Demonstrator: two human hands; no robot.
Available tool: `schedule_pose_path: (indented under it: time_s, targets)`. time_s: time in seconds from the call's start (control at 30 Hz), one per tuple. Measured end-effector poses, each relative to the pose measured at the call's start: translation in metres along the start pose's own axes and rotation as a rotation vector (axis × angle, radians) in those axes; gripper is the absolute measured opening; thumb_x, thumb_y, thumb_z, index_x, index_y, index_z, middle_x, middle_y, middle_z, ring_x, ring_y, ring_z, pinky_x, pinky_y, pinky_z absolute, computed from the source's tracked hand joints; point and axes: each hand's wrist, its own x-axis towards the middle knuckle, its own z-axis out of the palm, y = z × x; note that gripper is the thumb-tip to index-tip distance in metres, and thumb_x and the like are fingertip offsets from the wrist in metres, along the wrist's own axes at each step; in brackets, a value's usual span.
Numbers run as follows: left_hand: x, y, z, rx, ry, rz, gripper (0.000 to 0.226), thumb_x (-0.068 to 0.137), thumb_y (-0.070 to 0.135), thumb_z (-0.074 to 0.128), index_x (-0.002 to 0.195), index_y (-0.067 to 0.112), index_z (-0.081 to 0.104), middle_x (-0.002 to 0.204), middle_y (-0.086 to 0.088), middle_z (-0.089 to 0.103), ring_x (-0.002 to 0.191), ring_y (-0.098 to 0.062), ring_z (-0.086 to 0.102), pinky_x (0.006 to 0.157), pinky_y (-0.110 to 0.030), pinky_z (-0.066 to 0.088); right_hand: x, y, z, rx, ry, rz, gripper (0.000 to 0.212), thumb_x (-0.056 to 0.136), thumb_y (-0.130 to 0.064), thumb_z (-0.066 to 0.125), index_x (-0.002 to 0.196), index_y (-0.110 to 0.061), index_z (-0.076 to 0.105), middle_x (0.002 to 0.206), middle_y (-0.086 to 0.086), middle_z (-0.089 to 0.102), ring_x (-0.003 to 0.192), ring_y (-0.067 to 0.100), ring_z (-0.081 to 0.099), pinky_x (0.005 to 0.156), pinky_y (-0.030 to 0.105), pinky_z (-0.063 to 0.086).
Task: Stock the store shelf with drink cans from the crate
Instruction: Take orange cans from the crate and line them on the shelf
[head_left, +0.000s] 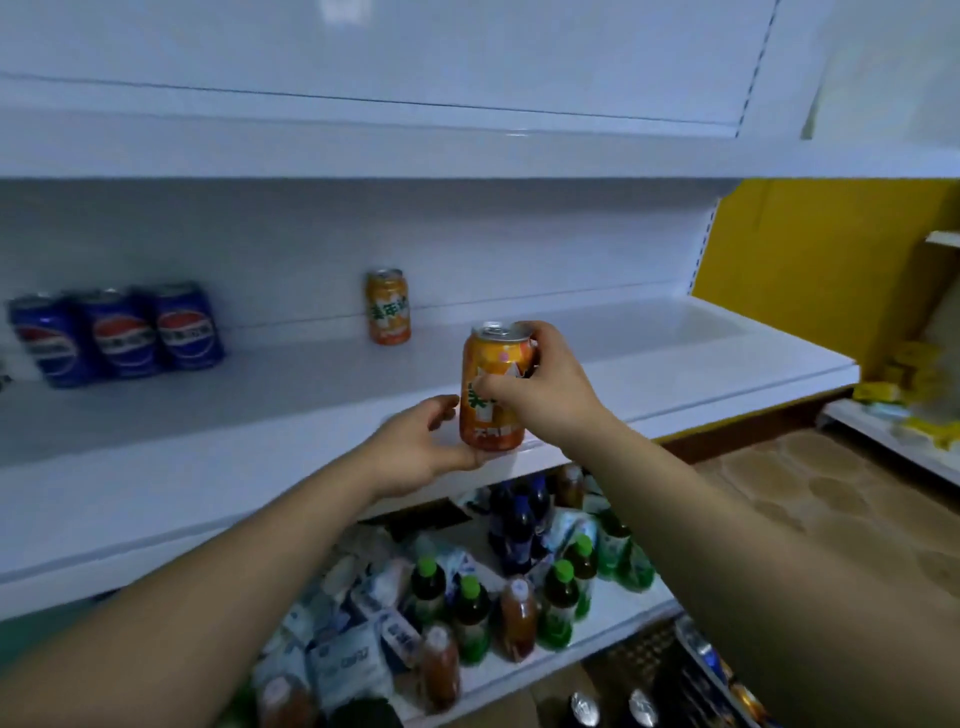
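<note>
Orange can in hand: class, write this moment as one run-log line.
right hand grips orange can | left hand holds its base | can upright at shelf front edge

Two forearms (291, 545) in shot, both bare along their whole visible length, with skin showing right up to the wrists. The left hand (418, 449) is bare, and the right hand (548, 397) too, fingers (527, 335) uncovered. In this dim, bluish light, finer detail stays too soft to call.
</note>
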Motion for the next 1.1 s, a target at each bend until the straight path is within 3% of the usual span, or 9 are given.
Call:
schedule_pose_path:
  time_s: [0.07, 0.13, 0.2, 0.43, 0.63, 0.8, 0.93, 1.1]
  targets:
    - [-0.001, -0.022, -0.023, 0.329, 0.045, -0.076, 0.086, 0.078, 0.054, 0.068, 0.147, 0.019, 0.032, 0.153, 0.000, 0.033, 0.137, -0.019, 0.035, 0.112, -0.032, 0.029, 0.015, -0.001, 0.018, 0.011, -0.037, 0.003, 0.060, 0.074, -0.021, 0.078, 0.122, -0.027, 0.041, 0.097, -0.014, 0.058, 0.094, 0.013, 0.061, 0.082, 0.032, 0.050]
    - [0.000, -0.042, -0.036, 0.609, 0.036, -0.152, 0.087, 0.079, 0.072, 0.049, 0.149, 0.025, 0.026, 0.157, 0.002, 0.023, 0.142, -0.020, 0.024, 0.115, -0.042, 0.022, 0.028, 0.003, 0.033, 0.002, -0.078, 0.008, 0.064, 0.077, -0.018, 0.076, 0.128, -0.025, 0.039, 0.097, -0.015, 0.054, 0.094, 0.014, 0.057, 0.080, 0.030, 0.045]
    - [0.004, -0.053, -0.039, 0.728, 0.006, -0.216, 0.083, 0.081, 0.079, 0.033, 0.150, 0.035, 0.018, 0.160, 0.007, 0.009, 0.147, -0.019, 0.008, 0.116, -0.052, 0.008, 0.040, 0.011, 0.045, -0.032, -0.101, -0.001, 0.069, 0.077, -0.018, 0.076, 0.134, -0.024, 0.038, 0.103, -0.010, 0.053, 0.097, 0.015, 0.056, 0.081, 0.030, 0.045]
    - [0.015, -0.060, -0.033, 0.760, 0.020, -0.295, 0.082, 0.080, 0.082, 0.019, 0.150, 0.043, 0.003, 0.160, 0.011, -0.008, 0.147, -0.016, -0.010, 0.114, -0.058, -0.006, 0.095, 0.030, 0.072, -0.074, -0.142, -0.061, 0.075, 0.078, -0.022, 0.077, 0.141, -0.025, 0.036, 0.131, 0.000, 0.046, 0.113, 0.021, 0.054, 0.089, 0.035, 0.051]
    - [0.016, -0.066, -0.033, 0.746, 0.038, -0.314, 0.084, 0.077, 0.085, 0.019, 0.148, 0.045, -0.002, 0.159, 0.012, -0.015, 0.145, -0.014, -0.019, 0.115, -0.055, -0.011, 0.149, 0.049, 0.079, -0.086, -0.072, -0.071, 0.055, 0.084, -0.020, 0.072, 0.132, -0.023, 0.045, 0.113, -0.010, 0.054, 0.106, 0.014, 0.056, 0.091, 0.030, 0.049]
    - [0.015, -0.068, -0.032, 0.738, 0.029, -0.306, 0.083, 0.077, 0.084, 0.016, 0.147, 0.046, -0.006, 0.158, 0.013, -0.017, 0.145, -0.012, -0.019, 0.115, -0.053, -0.012, 0.198, 0.074, 0.092, -0.185, 0.009, -0.113, 0.075, 0.064, -0.054, 0.066, 0.133, -0.031, 0.046, 0.120, 0.004, 0.058, 0.106, 0.022, 0.061, 0.089, 0.043, 0.055]
    - [0.015, -0.067, -0.033, 0.744, 0.021, -0.316, 0.082, 0.078, 0.083, 0.016, 0.147, 0.046, -0.007, 0.157, 0.013, -0.019, 0.144, -0.010, -0.021, 0.116, -0.051, -0.012, 0.212, 0.071, 0.094, -0.189, -0.003, -0.099, 0.049, 0.087, -0.025, 0.067, 0.131, -0.017, 0.047, 0.121, 0.001, 0.060, 0.099, 0.013, 0.056, 0.087, 0.031, 0.049]
    - [0.014, -0.063, -0.032, 0.762, 0.001, -0.340, 0.083, 0.076, 0.083, 0.014, 0.147, 0.046, -0.009, 0.157, 0.014, -0.021, 0.143, -0.009, -0.022, 0.116, -0.051, -0.011, 0.233, 0.072, 0.101, -0.232, 0.021, -0.093, 0.043, 0.086, -0.027, 0.065, 0.125, -0.017, 0.050, 0.118, 0.006, 0.058, 0.104, 0.025, 0.060, 0.084, 0.035, 0.053]
